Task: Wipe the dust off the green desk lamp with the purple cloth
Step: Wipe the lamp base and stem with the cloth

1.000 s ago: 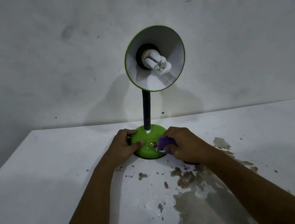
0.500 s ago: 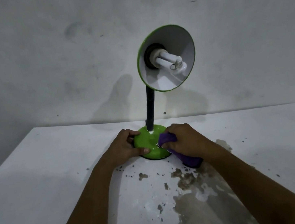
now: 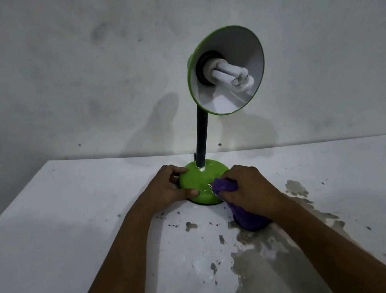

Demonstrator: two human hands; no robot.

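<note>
The green desk lamp stands on the white table, its round base [image 3: 198, 181] near the middle of the view. A black stem [image 3: 202, 142] rises to a green shade [image 3: 226, 71] with a white bulb inside, turned toward the right. My left hand [image 3: 168, 189] grips the base's left rim, thumb on top. My right hand [image 3: 245, 188] holds the bunched purple cloth [image 3: 223, 186] against the right side of the base. The cloth's tail [image 3: 248, 219] trails on the table under my wrist.
The white table [image 3: 63, 239] has peeled, stained patches [image 3: 259, 256] in front of and to the right of the lamp. A grey wall [image 3: 78, 75] rises just behind the table's back edge.
The lamp's shade has swung round to the right as the base turned. My right hand with the cloth has slid along the base's right side. My left hand has kept its hold on the rim.
</note>
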